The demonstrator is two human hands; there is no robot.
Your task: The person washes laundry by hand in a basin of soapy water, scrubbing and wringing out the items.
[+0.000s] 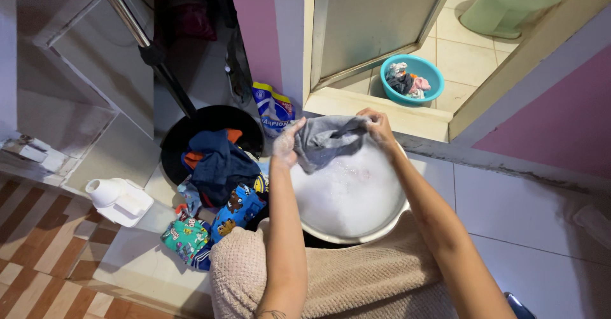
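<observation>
I see first the big round white basin [382,226], full of soapy foam, standing in the middle near my knees, which a beige knitted cloth [356,274] covers. To the left of it a pile of coloured clothes [219,185] spills out from a black tub [191,134]. Above the far side of the basin, I hold the grey garment [328,141] between both hands. It looks soaked and soapy, so I judge it heavy for its size, soft, without any stiffness, and slippery; the best hold is on the bunched cloth at both ends. Its long axis runs left to right, with the loose middle hanging down toward the foam. My left hand [285,144], covered in suds, is closed on the left end, and my right hand [380,127] is closed on the right end. Far right, a small teal basin [414,96] with clothes stands on the tiles.
</observation>
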